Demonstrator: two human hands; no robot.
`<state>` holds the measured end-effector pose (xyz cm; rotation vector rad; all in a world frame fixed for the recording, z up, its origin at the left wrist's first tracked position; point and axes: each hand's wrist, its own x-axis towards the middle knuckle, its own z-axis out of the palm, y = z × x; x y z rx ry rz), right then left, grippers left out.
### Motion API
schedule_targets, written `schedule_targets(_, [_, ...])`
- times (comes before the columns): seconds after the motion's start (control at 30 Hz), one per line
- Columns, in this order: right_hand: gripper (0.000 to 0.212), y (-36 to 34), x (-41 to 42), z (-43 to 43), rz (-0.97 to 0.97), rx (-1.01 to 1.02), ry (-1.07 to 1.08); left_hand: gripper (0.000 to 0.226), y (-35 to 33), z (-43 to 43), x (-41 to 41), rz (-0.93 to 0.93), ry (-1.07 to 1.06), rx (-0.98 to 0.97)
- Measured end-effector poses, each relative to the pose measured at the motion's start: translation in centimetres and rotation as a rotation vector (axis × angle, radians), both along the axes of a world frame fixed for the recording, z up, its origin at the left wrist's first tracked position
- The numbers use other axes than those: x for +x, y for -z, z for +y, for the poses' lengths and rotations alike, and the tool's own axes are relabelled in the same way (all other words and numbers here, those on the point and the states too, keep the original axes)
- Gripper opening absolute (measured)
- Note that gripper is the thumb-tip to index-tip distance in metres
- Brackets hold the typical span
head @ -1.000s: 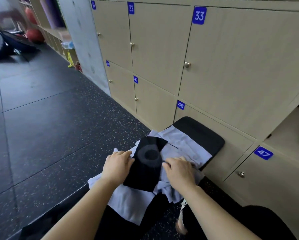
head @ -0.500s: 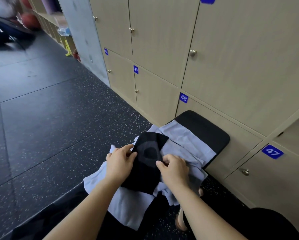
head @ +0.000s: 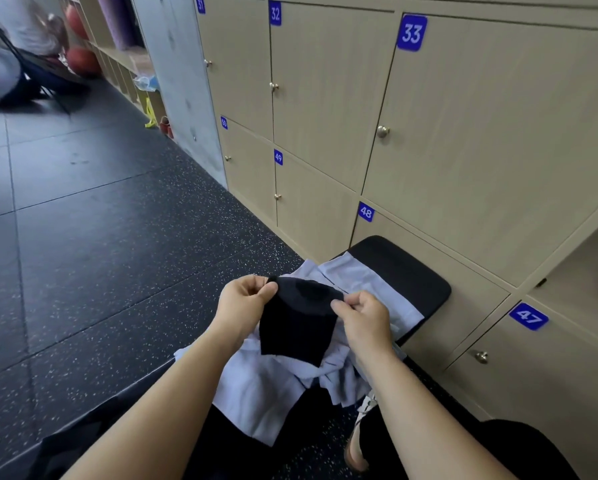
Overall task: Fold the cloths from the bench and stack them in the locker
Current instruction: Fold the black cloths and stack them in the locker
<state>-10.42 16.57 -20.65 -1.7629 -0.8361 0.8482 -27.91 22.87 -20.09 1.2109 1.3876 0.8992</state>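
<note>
Blue number tags on locker doors (head: pixel 491 133): 31, 32, 33, 50, 49, 48, 47

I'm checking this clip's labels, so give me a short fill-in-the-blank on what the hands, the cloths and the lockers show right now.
1. The left hand and the right hand pinch the top edge of a cloth whose colour is ____.
2. Beneath it, a pale blue cloth lies on a padded bench whose colour is ____.
3. The far end of the bench sits in front of the locker door numbered ____.
4. The open locker compartment lies directly above the door numbered ____.

Missing words: black; black; 48; 47
</note>
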Motion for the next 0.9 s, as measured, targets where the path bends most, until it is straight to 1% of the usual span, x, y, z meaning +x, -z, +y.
schedule_targets(0.1, [0.005,-1.8,-0.1,-0.4,0.113,0.064,-0.002,0.023,-1.2,-0.6,0.3,-0.012,0.015,0.104])
schedule_targets(0.17, [0.007,-2.8,-0.3,-0.4,0.166,0.086,-0.028,0.026,-2.0,-0.9,0.3,-0.028,0.011,0.144])
schedule_targets(0.23, [0.012,-3.6,-0.4,-0.7,0.118,0.125,-0.032,0.026,-2.7,-1.3,0.1,-0.03,0.004,0.184])
schedule_targets(0.3, [0.016,-4.3,-0.4,-0.9,0.015,0.14,-0.028,0.026,-3.1,-1.6,0.0,-0.032,-0.005,0.211])
schedule_targets(0.4, [0.009,-5.7,-0.3,-1.2,-0.059,0.189,-0.035,0.028,-4.5,-2.3,-0.1,-0.048,-0.01,0.248])
schedule_targets(0.47, [0.006,-6.2,-0.1,-1.1,-0.094,0.184,-0.051,0.027,-5.4,-2.7,0.0,-0.059,-0.01,0.239])
schedule_targets(0.57, [0.008,-6.7,0.2,-1.4,-0.096,0.19,-0.066,0.026,-6.7,-3.6,0.2,-0.07,-0.008,0.239])
schedule_targets(0.7, [0.011,-8.3,0.5,-1.7,-0.089,0.263,-0.063,0.027,-7.6,-3.6,0.0,-0.114,-0.019,0.306])
schedule_targets(0.83, [0.009,-9.8,0.7,-1.8,-0.061,0.31,-0.058,0.023,-8.6,-3.6,-0.2,-0.148,-0.059,0.353])
schedule_targets(0.9, [0.009,-10.3,0.7,-1.7,-0.044,0.324,-0.07,0.02,-9.0,-3.6,-0.2,-0.168,-0.039,0.345])
